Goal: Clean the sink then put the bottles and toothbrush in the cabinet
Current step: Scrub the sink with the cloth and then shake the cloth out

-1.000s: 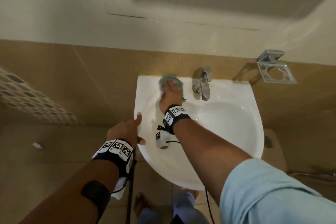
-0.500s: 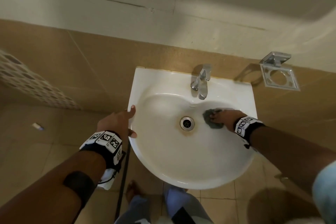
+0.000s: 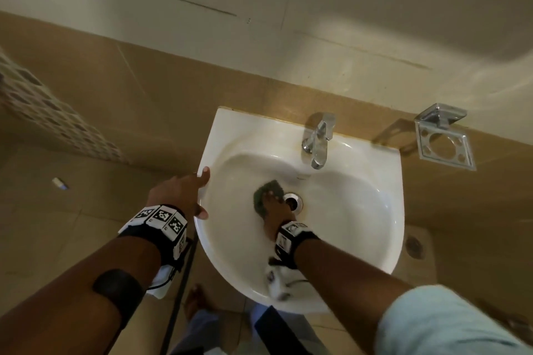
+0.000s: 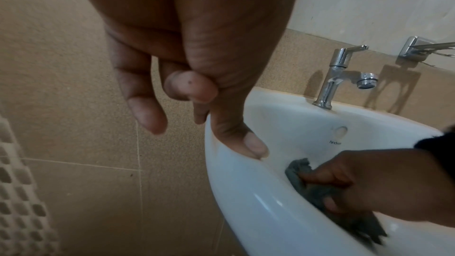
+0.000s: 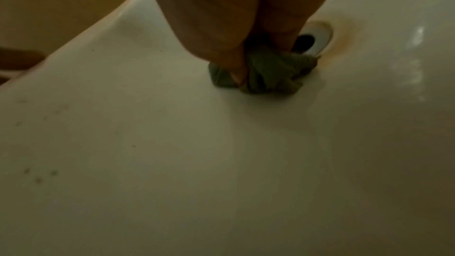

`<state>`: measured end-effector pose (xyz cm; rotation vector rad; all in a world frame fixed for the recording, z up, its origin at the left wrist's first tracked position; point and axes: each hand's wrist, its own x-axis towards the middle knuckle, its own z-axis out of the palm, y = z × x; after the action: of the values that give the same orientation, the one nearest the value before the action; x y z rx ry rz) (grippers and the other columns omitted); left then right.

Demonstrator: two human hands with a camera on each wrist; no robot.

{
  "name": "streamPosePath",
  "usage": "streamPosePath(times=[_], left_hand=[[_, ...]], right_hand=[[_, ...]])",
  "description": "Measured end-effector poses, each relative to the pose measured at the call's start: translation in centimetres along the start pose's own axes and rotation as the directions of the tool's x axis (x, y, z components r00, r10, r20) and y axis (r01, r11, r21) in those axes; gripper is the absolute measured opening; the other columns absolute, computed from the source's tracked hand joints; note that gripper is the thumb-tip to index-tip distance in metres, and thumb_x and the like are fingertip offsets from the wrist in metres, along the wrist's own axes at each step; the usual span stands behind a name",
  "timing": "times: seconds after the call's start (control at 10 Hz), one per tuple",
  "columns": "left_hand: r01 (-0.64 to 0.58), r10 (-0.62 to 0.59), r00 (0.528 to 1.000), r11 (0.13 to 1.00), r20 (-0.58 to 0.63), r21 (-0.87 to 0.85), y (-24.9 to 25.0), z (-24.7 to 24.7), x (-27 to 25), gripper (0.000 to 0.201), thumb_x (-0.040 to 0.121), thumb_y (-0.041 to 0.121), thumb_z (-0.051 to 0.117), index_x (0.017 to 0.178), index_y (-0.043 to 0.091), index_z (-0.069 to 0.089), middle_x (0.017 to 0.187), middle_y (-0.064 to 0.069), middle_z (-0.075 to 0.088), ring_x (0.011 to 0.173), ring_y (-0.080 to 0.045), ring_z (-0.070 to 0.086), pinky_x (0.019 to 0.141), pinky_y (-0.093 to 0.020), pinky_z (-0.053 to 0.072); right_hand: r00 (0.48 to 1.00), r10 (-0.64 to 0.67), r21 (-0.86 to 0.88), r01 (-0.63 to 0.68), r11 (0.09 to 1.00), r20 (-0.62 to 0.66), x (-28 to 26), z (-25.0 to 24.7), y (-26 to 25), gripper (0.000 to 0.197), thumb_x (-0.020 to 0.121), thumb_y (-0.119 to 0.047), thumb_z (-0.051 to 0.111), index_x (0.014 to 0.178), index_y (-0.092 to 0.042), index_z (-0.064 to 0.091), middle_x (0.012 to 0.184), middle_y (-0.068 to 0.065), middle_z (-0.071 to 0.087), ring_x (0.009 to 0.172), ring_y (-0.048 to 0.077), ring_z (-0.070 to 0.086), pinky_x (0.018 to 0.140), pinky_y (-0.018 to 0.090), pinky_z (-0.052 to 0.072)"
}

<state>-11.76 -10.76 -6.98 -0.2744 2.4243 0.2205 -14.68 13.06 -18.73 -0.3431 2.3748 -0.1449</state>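
Note:
The white sink [image 3: 399, 210] hangs on a tan tiled wall. Inside the basin my right hand [image 3: 277, 210] grips a crumpled grey-green cloth [image 3: 266, 192] and presses it down just left of the drain [image 3: 294, 202]. The right wrist view shows the cloth [image 5: 268, 73] bunched under my fingers [image 5: 234, 26] beside the drain [image 5: 315, 40], which has a rusty stain around it. My left hand [image 3: 184, 190] rests on the sink's left rim. Its thumb [image 4: 246, 143] lies over the edge while the other fingers hang loosely outside. No bottles, toothbrush or cabinet are in view.
A chrome tap [image 3: 318, 141] stands at the back of the sink. A metal holder [image 3: 444, 138] with nothing in it is fixed to the wall on the right. A small white object [image 3: 59, 183] lies on the floor at left, and a floor drain [image 3: 414, 245] sits at right.
My right hand has swept the cloth from the back left ledge to the right of the drain, then across to its left. The left hand stays on the rim.

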Motion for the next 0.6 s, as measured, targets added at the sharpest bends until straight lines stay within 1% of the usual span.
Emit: streamPosePath(times=[0.1, 0.2, 0.3, 0.4, 0.5, 0.6], left_hand=[[0.009, -0.009, 1.000, 1.000, 0.009, -0.008, -0.1, -0.1, 0.2, 0.110, 0.079, 0.041, 0.080, 0.155, 0.046, 0.000, 0.147, 0.000, 0.049, 0.128, -0.024, 0.053, 0.098, -0.041, 0.051], [0.014, -0.014, 1.000, 1.000, 0.013, -0.004, -0.1, 0.0, 0.1, 0.110, 0.079, 0.042, 0.079, 0.154, 0.047, -0.001, 0.146, 0.001, 0.049, 0.127, -0.024, 0.053, 0.096, -0.041, 0.051], [0.009, -0.009, 1.000, 1.000, 0.005, 0.007, -0.1, 0.0, 0.2, 0.107, 0.082, 0.041, 0.077, 0.156, 0.044, -0.001, 0.146, 0.003, 0.048, 0.128, -0.023, 0.051, 0.096, -0.039, 0.049], [0.002, -0.002, 1.000, 0.999, -0.007, 0.036, -0.1, 0.1, 0.2, 0.106, 0.082, 0.044, 0.076, 0.156, 0.044, -0.001, 0.148, 0.003, 0.046, 0.131, -0.022, 0.049, 0.097, -0.039, 0.048], [-0.001, 0.001, 1.000, 0.999, -0.011, 0.039, -0.2, 0.1, 0.2, 0.107, 0.081, 0.046, 0.077, 0.155, 0.045, -0.001, 0.146, 0.003, 0.048, 0.129, -0.022, 0.050, 0.095, -0.038, 0.048], [-0.012, 0.013, 1.000, 0.999, -0.007, 0.042, -0.2, 0.0, 0.2, 0.108, 0.081, 0.046, 0.076, 0.156, 0.044, -0.002, 0.143, 0.003, 0.051, 0.125, -0.022, 0.053, 0.091, -0.037, 0.049]], right_hand=[[0.980, -0.111, -0.119, 0.132, 0.984, 0.168, -3.0, -1.7, 5.3, 0.062, 0.098, -0.007, 0.050, 0.155, -0.011, 0.027, 0.162, 0.013, 0.023, 0.147, 0.035, 0.028, 0.120, 0.045, 0.026], [0.993, 0.016, -0.273, 0.017, 0.962, 0.117, -3.1, -4.2, 10.1, 0.058, 0.099, -0.010, 0.049, 0.154, -0.011, 0.030, 0.162, 0.012, 0.022, 0.147, 0.035, 0.028, 0.119, 0.048, 0.029], [0.998, -0.038, -0.362, 0.053, 0.931, 0.048, -0.8, -4.2, 9.9, 0.056, 0.102, -0.010, 0.040, 0.155, -0.004, 0.023, 0.164, 0.015, 0.016, 0.150, 0.030, 0.021, 0.121, 0.039, 0.016], [0.980, -0.200, -0.321, 0.187, 0.929, -0.009, 1.0, -1.3, 4.6, 0.040, 0.103, -0.006, 0.039, 0.135, -0.021, 0.058, 0.138, 0.017, 0.050, 0.129, 0.013, 0.050, 0.108, 0.024, 0.034], [0.935, -0.351, -0.092, 0.355, 0.930, 0.051, 0.5, -1.0, 3.5, 0.077, 0.094, -0.004, 0.051, 0.087, -0.080, 0.044, 0.109, -0.018, 0.049, 0.101, -0.034, 0.039, 0.089, 0.000, 0.034], [0.939, -0.179, -0.118, 0.222, 0.968, 0.295, -3.6, -3.0, 3.9, 0.054, 0.096, -0.003, 0.052, 0.142, -0.032, 0.050, 0.153, 0.009, 0.042, 0.141, 0.024, 0.041, 0.114, 0.035, 0.032]])
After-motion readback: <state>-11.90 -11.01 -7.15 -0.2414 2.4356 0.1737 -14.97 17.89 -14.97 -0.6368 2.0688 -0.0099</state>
